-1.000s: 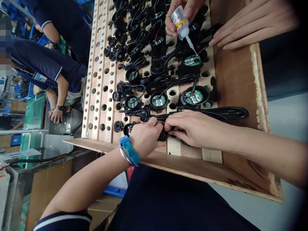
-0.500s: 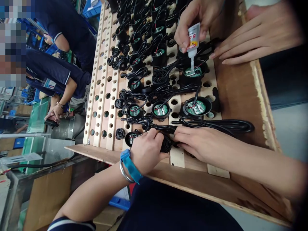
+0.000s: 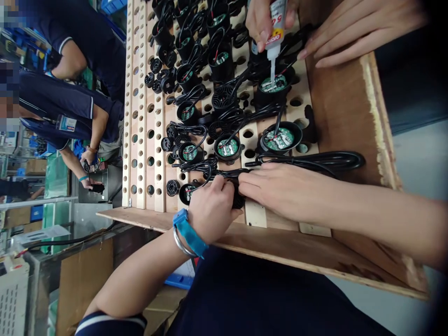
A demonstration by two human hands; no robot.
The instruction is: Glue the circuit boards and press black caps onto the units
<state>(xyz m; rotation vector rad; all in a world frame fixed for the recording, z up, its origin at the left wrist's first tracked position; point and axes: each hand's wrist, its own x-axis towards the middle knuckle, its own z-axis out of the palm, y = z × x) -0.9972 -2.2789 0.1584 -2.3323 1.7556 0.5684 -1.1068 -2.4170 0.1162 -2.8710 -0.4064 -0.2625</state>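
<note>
Wooden tray [image 3: 297, 242], spanning most of the view, with perforated strips [image 3: 159, 140] that carry rows of black cylindrical parts and coiled leads. A black cable bundle [image 3: 325, 161] lies lengthwise just beyond the person's right forearm.

Hands. The person's left hand [image 3: 212, 203] is curled around a black grilled part [image 3: 238, 200], apparently grasping it; its position has scarcely altered over the last second. The person's right hand [image 3: 269, 184] shows the main change: its thumb and fingertips, earlier parted in a pinch, now lie flatter and close together against the far side of the same part. Whether they grip or merely press cannot be told, since the undersides are hidden. The shift suggests that fine pinching has given way to steadying contact, and that handling of the part is unfinished.

Opposite, a co-worker's flat hand [image 3: 364, 30] rests fingertips near a lead, while the co-worker's other hand [image 3: 261, 23] grasps a nozzle bottle [image 3: 276, 32]. The nozzle tip, earlier near the edge of a green circuit board [image 3: 279, 85], now points at its middle; contact is unclear.

Smallest, the grilled part: at the tray's near side, between the person's two hands, to the right of an open black housing [image 3: 185, 193].
</note>
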